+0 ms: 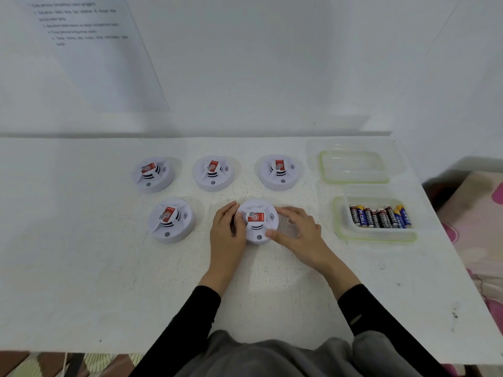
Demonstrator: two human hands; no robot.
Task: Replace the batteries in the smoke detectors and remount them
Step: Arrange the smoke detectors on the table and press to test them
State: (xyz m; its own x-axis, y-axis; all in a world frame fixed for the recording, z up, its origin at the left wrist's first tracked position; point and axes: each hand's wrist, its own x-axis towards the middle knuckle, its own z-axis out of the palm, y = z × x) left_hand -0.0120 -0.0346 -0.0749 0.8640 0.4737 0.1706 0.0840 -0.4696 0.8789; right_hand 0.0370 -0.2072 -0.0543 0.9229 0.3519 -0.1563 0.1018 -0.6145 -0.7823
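In the head view, the front smoke detector sits on the white table, right in the middle, near the person. The left hand curls round its left side. The right hand wraps its right side, with the thumb on the front edge. Both hands hug it, one on each side, probably so they can twist it open. The back row of smoke detectors and the left smoke detector sit close by, with no hand on them. The batteries lie in a clear box just past the right hand, easy to reach. A second clear box sits behind it.
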